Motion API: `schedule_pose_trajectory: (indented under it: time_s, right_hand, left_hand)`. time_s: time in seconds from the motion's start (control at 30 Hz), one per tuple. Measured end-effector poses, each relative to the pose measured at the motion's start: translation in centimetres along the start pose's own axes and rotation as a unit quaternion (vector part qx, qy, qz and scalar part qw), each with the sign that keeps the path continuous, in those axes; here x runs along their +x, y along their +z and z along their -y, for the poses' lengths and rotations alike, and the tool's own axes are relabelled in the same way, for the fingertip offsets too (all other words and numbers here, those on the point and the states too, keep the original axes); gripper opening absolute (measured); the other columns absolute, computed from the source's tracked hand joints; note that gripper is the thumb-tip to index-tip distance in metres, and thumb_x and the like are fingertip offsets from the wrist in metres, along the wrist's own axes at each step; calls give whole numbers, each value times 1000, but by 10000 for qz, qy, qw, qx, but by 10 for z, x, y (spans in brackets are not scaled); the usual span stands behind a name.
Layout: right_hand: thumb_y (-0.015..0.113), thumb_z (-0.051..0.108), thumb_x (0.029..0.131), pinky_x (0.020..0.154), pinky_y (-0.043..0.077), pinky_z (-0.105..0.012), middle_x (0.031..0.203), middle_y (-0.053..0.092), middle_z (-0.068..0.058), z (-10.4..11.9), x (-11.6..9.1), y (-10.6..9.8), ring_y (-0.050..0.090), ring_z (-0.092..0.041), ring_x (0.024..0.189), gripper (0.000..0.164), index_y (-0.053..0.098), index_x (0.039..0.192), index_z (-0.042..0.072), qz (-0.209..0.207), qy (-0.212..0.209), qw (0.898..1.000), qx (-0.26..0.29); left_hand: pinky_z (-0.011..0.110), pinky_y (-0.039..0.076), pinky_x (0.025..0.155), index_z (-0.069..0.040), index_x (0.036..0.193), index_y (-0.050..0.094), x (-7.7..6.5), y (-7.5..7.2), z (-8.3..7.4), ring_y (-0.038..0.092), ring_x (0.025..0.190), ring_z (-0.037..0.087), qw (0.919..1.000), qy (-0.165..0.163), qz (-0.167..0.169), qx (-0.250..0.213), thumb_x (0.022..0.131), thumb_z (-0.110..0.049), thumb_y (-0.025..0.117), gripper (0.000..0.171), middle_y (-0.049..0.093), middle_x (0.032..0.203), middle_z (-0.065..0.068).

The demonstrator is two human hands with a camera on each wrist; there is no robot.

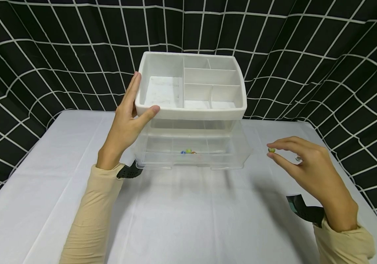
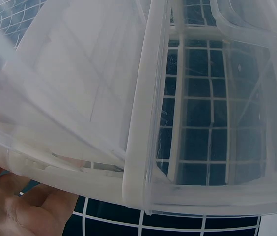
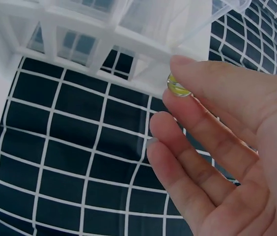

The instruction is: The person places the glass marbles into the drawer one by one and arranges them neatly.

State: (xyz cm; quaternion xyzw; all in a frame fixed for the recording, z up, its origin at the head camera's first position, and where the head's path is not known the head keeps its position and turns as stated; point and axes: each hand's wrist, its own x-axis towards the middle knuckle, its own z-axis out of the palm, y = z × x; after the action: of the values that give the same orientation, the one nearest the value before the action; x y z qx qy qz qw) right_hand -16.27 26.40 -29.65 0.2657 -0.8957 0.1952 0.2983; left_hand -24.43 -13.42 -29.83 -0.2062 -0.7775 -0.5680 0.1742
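The right grip (image 1: 311,170), nearly closed, pinches a yellow-streaked marble (image 1: 272,150) right of the organizer (image 1: 193,113) braced by the widely spread left grip (image 1: 124,124), seemingly a transfer step, the next move likely calling for carrying it left to the clear drawer (image 1: 156,160).

The left arm (image 1: 87,216) reaches forward, wrist (image 1: 109,157) bare. The left hand (image 1: 124,123) is raised, its fingers (image 1: 132,91) nearly straight and close together, thumb (image 1: 148,113) spread away. The right arm (image 1: 346,244) enters from the lower right; the right hand (image 1: 315,170) points inward, thumb and index finger (image 3: 214,120) pinching, the other fingers (image 3: 175,172) loosely bent.
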Motion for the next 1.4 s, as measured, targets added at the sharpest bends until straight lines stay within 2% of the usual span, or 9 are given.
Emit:
schedule_pose_trajectory:
  time_s: [0.37, 0.57, 0.63, 0.67, 0.8, 0.93, 1.03, 1.2, 1.4]
  right_hand:
    - [86, -7, 63, 66, 41, -7, 92, 76, -5, 7, 3, 3, 53, 18, 101, 39, 79, 97, 9, -310, -181, 9988, 320]
    - [85, -5, 65, 60, 39, -9, 94, 76, -6, 14, 8, 0, 54, 16, 98, 35, 78, 97, 7, -284, -246, 9987, 334]
    - [83, 11, 79, 67, 42, -6, 94, 76, -8, 16, 10, 0, 55, 15, 99, 20, 78, 97, 6, -324, -314, 9980, 445]
    - [80, 20, 84, 72, 42, -5, 94, 76, -8, 17, 12, 0, 55, 15, 99, 20, 78, 97, 5, -341, -345, 9977, 474]
    - [63, 45, 95, 89, 42, -3, 93, 76, -9, 22, 18, 2, 56, 15, 102, 44, 78, 98, 4, -456, -476, 9952, 729]
    - [81, 14, 83, 77, 43, -4, 95, 76, -7, 28, 23, 3, 59, 9, 99, 18, 78, 99, 6, -384, -468, 9962, 630]
    - [85, -3, 69, 70, 41, -7, 96, 76, -5, 33, 27, 3, 61, 2, 95, 33, 78, 100, 8, -317, -431, 9974, 491]
    - [85, -3, 69, 68, 41, -8, 96, 76, -5, 40, 34, 2, 63, -3, 95, 34, 79, 100, 9, -201, -487, 9975, 479]
    - [82, -3, 72, 88, 43, -4, 98, 76, -4, 46, 44, 5, 65, -6, 100, 30, 78, 100, 6, -62, -768, 9940, 771]
  left_hand:
    - [20, 47, 96, -29, 159, 17, 0, 1, 0, 47, 131, 19, 10000, -33, 19, -43, 96, -16, 66, 82, 8, 166, -16]
    - [17, 47, 94, -28, 159, 17, 0, 0, 0, 49, 128, 20, 10000, 30, 12, -56, 95, -15, 66, 82, 9, 166, -14]
    - [17, 47, 94, -28, 159, 17, 0, 0, 0, 49, 128, 21, 10000, 28, 11, -37, 95, -15, 67, 82, 9, 166, -14]
    - [17, 47, 94, -28, 159, 17, 0, 0, 0, 49, 128, 20, 10000, 25, 11, -43, 95, -15, 66, 82, 9, 166, -15]
    - [18, 46, 95, -27, 159, 16, 0, 0, 0, 47, 130, 20, 10000, 31, 3, -47, 96, -15, 66, 82, 8, 166, -15]
    - [19, 46, 96, -28, 159, 16, 0, 0, 1, 47, 131, 20, 10000, 29, 4, -60, 96, -15, 66, 82, 8, 166, -15]
    - [18, 46, 95, -28, 159, 17, 0, 0, 1, 47, 130, 20, 10000, 35, 0, -49, 96, -15, 66, 82, 8, 166, -15]
    - [18, 46, 95, -28, 159, 17, -1, 0, 1, 47, 131, 19, 10000, 42, -8, -38, 95, -15, 67, 82, 8, 166, -15]
    - [19, 46, 96, -28, 159, 17, 0, 0, 1, 45, 134, 18, 10000, 40, 5, -40, 96, -15, 66, 82, 8, 166, -14]
